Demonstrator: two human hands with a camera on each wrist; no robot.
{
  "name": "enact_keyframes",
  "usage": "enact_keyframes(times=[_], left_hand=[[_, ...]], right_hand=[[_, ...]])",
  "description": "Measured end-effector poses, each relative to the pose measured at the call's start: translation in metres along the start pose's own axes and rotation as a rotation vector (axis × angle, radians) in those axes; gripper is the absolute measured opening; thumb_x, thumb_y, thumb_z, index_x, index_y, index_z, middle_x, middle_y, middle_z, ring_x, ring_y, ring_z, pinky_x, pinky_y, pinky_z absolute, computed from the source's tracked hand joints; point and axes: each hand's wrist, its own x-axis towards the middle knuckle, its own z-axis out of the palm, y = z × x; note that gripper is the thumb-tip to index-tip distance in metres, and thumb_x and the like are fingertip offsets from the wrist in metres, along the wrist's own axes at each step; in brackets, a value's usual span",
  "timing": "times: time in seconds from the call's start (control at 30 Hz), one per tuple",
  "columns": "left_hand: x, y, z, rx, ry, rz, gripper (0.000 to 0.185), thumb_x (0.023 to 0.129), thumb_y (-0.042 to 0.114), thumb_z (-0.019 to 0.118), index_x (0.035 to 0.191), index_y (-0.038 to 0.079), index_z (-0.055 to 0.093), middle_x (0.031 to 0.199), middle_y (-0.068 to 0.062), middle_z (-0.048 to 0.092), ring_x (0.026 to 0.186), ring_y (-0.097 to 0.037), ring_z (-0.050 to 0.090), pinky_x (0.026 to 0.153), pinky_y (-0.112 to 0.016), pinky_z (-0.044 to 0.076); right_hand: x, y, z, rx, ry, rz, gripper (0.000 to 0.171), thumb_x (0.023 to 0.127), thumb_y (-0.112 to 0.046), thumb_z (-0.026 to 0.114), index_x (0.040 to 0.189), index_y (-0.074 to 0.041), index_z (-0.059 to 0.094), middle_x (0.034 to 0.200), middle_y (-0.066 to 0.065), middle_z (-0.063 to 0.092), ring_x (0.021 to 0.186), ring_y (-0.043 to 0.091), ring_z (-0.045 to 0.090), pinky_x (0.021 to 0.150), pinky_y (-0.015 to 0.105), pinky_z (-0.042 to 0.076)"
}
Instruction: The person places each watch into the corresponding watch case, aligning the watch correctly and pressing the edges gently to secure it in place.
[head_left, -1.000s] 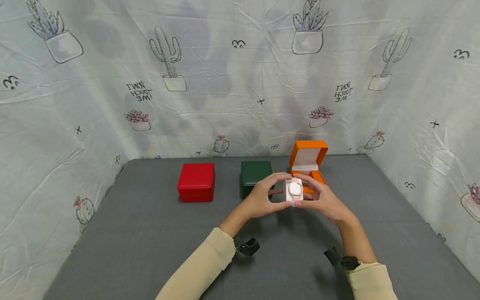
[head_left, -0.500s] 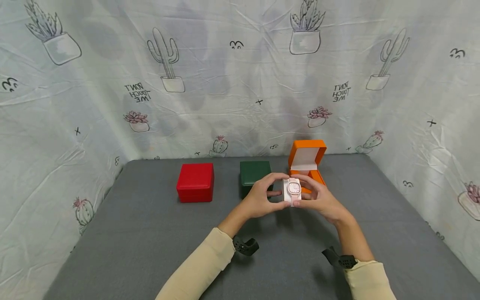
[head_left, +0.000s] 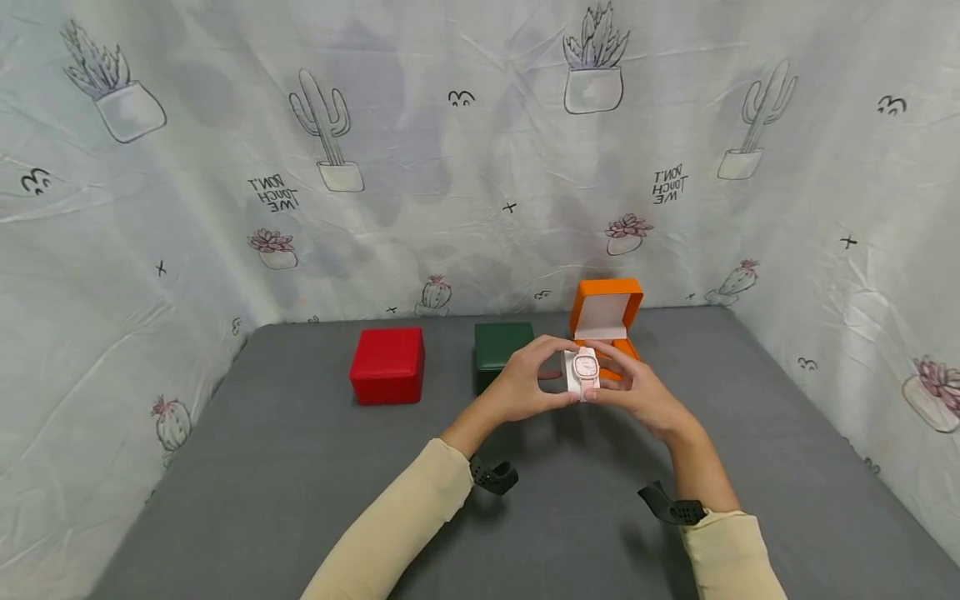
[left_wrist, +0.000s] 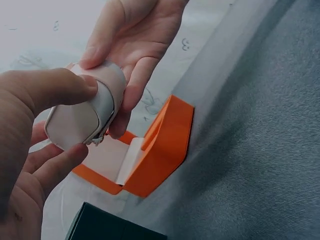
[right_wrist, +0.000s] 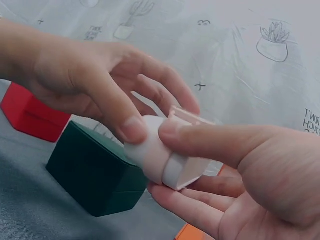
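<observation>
Both hands hold a pale pink watch [head_left: 584, 367] wrapped round a white cushion [left_wrist: 75, 122], above the grey table [head_left: 300, 467] in front of the open orange box [head_left: 606, 321]. My left hand [head_left: 525, 385] pinches the cushion from the left, thumb and fingers curled round it. From the right, my right hand [head_left: 637, 392] grips the watch and cushion [right_wrist: 165, 160] with thumb on top and fingers beneath. The watch face points up toward the head camera. The orange box [left_wrist: 160, 150] stands with its lid raised, white lining showing.
A shut dark green box [head_left: 502, 346] sits just left of the orange one, and a shut red box [head_left: 387, 364] lies further left. Cactus-print cloth walls [head_left: 480, 167] close in the table at the back and on both sides.
Both hands have carried the watch on its cushion a little farther away, toward the orange box. The grip looks the same.
</observation>
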Motion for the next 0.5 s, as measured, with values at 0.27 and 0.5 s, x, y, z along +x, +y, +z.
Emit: enact_keyframes(times=[0.27,0.5], left_hand=[[0.021,-0.005,0.009,0.107,0.001,-0.034,0.060,0.081,0.018,0.078,0.134,0.015,0.051,0.127,-0.004,0.050,0.114,-0.015,0.054,0.087,-0.017,0.053],[0.040,-0.008,0.016,0.118,-0.003,-0.061,0.060,0.080,0.018,0.079,0.134,0.015,0.053,0.121,-0.005,0.049,0.106,-0.016,0.056,0.089,-0.026,0.056]], right_hand=[[-0.002,0.006,-0.004,0.008,0.078,-0.014,0.073,0.094,-0.008,0.062,0.155,-0.011,0.022,0.152,0.024,0.032,0.111,0.000,0.059,0.086,0.024,0.055],[-0.003,0.005,-0.006,-0.016,0.189,0.030,0.070,0.095,-0.017,0.062,0.154,-0.011,0.024,0.154,0.022,0.031,0.111,-0.004,0.054,0.086,0.018,0.053]])
